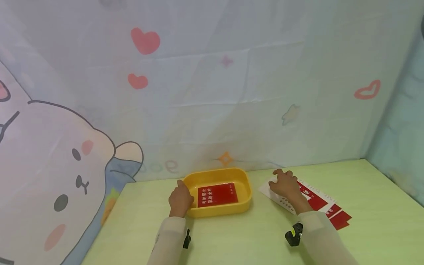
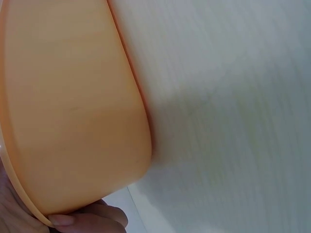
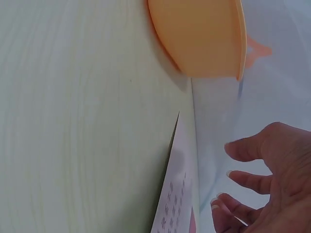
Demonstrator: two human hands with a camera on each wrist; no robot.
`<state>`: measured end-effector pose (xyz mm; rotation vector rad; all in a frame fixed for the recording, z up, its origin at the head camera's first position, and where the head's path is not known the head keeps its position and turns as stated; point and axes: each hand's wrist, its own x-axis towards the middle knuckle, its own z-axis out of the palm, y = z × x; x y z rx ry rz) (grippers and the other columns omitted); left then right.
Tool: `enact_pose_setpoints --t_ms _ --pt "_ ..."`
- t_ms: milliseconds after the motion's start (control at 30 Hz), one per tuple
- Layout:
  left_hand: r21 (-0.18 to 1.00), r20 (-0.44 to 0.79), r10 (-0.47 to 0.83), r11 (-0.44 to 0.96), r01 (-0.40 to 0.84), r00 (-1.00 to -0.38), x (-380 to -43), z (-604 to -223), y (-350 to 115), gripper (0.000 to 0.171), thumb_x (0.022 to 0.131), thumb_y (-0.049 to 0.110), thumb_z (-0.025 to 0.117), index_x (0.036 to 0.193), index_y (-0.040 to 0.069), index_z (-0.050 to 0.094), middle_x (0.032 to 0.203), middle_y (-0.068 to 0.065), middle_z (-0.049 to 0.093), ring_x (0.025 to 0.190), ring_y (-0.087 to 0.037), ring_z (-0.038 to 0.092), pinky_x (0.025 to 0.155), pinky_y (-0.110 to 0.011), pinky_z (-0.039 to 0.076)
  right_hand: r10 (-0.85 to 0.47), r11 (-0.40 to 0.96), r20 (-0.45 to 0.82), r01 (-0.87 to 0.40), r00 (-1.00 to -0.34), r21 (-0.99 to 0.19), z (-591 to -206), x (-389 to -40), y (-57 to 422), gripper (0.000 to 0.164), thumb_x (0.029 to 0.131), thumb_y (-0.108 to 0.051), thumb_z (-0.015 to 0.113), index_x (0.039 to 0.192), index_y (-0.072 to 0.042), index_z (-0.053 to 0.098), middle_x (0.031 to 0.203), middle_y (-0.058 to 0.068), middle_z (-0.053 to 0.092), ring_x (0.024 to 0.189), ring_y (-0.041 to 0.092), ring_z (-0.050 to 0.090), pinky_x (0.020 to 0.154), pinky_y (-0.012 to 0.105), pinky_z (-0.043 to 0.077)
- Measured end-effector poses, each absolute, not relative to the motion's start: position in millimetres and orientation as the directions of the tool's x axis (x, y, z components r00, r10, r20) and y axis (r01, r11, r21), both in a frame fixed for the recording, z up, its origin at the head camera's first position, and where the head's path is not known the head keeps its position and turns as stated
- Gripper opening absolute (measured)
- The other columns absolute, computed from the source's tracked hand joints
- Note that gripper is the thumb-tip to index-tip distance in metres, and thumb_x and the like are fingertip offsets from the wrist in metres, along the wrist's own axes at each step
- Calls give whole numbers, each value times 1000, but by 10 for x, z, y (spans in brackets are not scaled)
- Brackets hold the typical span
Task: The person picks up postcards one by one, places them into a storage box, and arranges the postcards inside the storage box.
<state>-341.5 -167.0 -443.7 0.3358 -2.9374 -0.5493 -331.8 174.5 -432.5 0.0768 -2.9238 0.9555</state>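
A yellow plastic tray stands toward the back of the table, with a red card printed in white characters lying in it. My left hand grips the tray's left end; in the left wrist view the thumb lies at the rim. Over a fanned pile of red and white cards, to the right of the tray, is my right hand. Its fingers are loosely bent and apart, holding nothing in the right wrist view. Below them a white card with printed text has one corner tilted up from the table.
The pale green table ends at the back against a light cloth printed with hearts and a cartoon animal. Another cloth hangs along the right side. Red card ends stick out beyond my right wrist.
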Motion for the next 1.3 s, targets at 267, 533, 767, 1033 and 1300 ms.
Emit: enact_pose_setpoints --t_ms 267,533,767,1033,1300 --pt "372 86 -246 907 -197 -966 -3405 -4429 -1674 51 82 12 74 118 -4 42 83 -20 64 69 -33 65 62 -45 55 -32 872 40 -48 -999 -488 -4388 -3314 1911 65 93 -33 63 135 13 42 123 47 43 110 65 43 86 63 44" --pt "359 81 -247 911 -203 -966 -3397 -4435 -1690 51 83 13 73 119 -5 42 83 -20 65 69 -32 66 63 -45 56 -28 893 -9 -21 -1000 -450 -4387 -3252 1995 68 90 -42 67 129 11 47 120 43 46 109 64 43 87 66 42" --pt "357 61 -248 910 -211 -967 -3395 -4419 -1669 50 83 13 73 119 -4 42 84 -20 65 70 -32 66 65 -45 56 4 907 -58 28 -998 -419 -4418 -3209 2073 73 88 -46 70 129 11 48 115 42 46 109 62 41 89 67 39" --pt "349 57 -244 914 -209 -968 -3374 -4400 -1651 53 83 14 73 122 -4 42 84 -20 65 70 -31 65 65 -45 57 -4 902 -78 30 -997 -431 -4399 -3172 2127 80 86 -46 72 133 12 42 116 43 42 110 62 38 90 68 37" --pt "354 62 -251 911 -214 -966 -3368 -4375 -1641 51 83 13 74 119 -4 43 85 -20 65 72 -32 67 65 -45 56 -11 900 -75 22 -997 -435 -4434 -3191 2176 87 83 -46 76 138 9 39 119 44 40 109 60 38 88 66 38"
